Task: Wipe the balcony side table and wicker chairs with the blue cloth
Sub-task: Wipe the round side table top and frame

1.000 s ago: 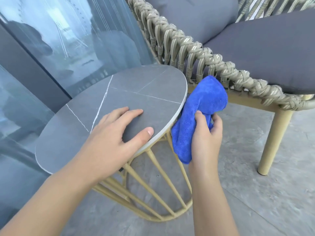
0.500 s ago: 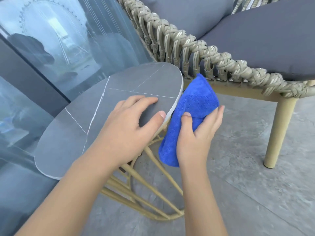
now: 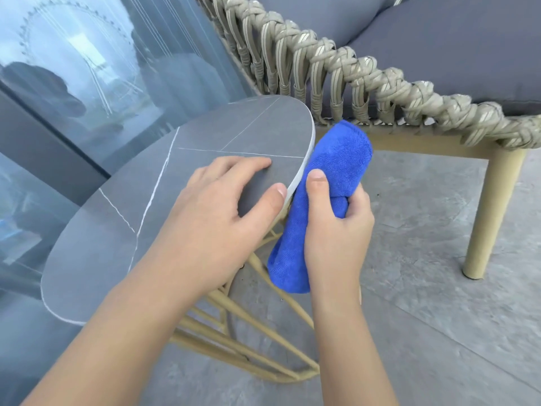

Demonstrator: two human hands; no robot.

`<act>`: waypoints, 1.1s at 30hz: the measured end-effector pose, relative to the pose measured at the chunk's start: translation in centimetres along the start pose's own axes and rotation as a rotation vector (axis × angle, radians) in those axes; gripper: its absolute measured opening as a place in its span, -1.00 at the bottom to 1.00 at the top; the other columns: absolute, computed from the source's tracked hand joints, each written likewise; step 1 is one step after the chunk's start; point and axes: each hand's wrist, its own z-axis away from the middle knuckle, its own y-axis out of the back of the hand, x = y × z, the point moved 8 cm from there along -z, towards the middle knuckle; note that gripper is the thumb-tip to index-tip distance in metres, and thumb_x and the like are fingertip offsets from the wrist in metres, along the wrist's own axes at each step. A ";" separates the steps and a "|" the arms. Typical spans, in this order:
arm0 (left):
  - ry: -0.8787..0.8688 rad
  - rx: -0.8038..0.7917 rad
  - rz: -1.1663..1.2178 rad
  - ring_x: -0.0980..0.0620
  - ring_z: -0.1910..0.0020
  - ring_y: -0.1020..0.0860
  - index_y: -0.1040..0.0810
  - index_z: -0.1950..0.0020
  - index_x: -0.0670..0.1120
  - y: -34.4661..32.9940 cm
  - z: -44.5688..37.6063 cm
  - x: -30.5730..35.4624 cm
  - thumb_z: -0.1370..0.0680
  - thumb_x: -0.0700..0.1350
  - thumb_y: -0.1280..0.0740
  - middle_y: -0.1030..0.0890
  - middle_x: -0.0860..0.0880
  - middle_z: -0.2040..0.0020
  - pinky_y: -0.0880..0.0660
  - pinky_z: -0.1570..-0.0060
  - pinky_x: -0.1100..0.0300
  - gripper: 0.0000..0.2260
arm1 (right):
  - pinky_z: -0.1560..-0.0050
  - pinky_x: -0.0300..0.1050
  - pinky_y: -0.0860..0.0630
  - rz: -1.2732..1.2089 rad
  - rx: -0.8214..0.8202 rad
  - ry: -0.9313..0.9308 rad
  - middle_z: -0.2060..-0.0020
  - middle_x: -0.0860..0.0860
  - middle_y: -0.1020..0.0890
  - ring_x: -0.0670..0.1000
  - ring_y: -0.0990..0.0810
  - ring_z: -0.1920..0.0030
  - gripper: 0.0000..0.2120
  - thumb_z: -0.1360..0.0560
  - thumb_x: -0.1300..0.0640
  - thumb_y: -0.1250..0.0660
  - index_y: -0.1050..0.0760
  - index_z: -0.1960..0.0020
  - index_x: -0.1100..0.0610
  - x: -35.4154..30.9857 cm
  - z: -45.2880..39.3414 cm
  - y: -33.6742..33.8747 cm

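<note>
The right hand (image 3: pixel 336 230) holds the folded blue cloth (image 3: pixel 330 183) with thumb and fingers curled around it, pressing it against the right edge of the round grey bench (image 3: pixel 205 148). The left hand (image 3: pixel 216 218) rests flat on the bench top with fingers spread, and the wicker chair (image 3: pixel 366 71) stands just behind.

The wicker chair (image 3: pixel 380 80) runs off the top and right edges

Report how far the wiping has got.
Done: nothing provable; the side table top looks clean. In hand: the right hand grips the blue cloth against the table's rim while the left hand rests on top. Left: the wicker chair, not touched by the cloth.
</note>
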 end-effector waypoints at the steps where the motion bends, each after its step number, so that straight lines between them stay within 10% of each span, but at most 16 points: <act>1: -0.002 -0.002 -0.008 0.25 -0.36 -0.31 -0.42 -0.46 0.27 0.0 -0.1 0.1 -0.51 0.35 -0.10 -0.41 0.35 -0.36 -0.17 -0.19 0.45 -0.46 | -0.14 0.12 -0.59 -0.002 0.026 -0.003 -0.07 0.07 -0.64 -0.02 -0.65 0.03 -0.81 -0.52 -0.13 -0.41 -0.60 0.06 -0.01 0.6 0.1 0.1; 24: 0.015 -0.011 -0.018 0.14 -0.43 -0.34 -0.40 -0.49 0.26 0.0 0.2 0.2 -0.51 0.37 -0.06 -0.43 0.30 -0.40 -0.25 -0.25 0.15 -0.43 | -0.11 0.32 -0.59 0.127 0.121 -0.547 0.29 0.03 -0.51 0.14 -0.55 0.21 -0.64 -0.39 -0.26 -0.42 -0.45 0.26 0.01 22.4 -0.9 11.7; 30: 0.016 0.004 -0.006 0.16 -0.45 -0.32 -0.41 -0.49 0.27 0.1 0.3 0.1 -0.50 0.38 -0.06 -0.43 0.30 -0.41 -0.21 -0.25 0.16 -0.42 | 0.44 -0.27 -0.50 0.167 0.126 -0.715 0.15 0.12 -0.65 -0.03 -0.64 0.37 -0.71 -0.66 -0.06 -0.29 -0.53 -0.12 0.18 25.0 0.3 14.4; 33: 0.029 0.010 -0.003 0.14 -0.41 -0.35 -0.44 -0.45 0.28 0.2 0.3 0.2 -0.49 0.38 -0.08 -0.46 0.28 -0.36 -0.21 -0.21 0.15 -0.44 | 0.49 -0.24 -0.51 0.131 0.158 -0.722 0.13 0.20 -0.65 0.05 -0.63 0.39 -0.69 -0.65 -0.07 -0.30 -0.53 -0.16 0.19 25.1 0.5 14.4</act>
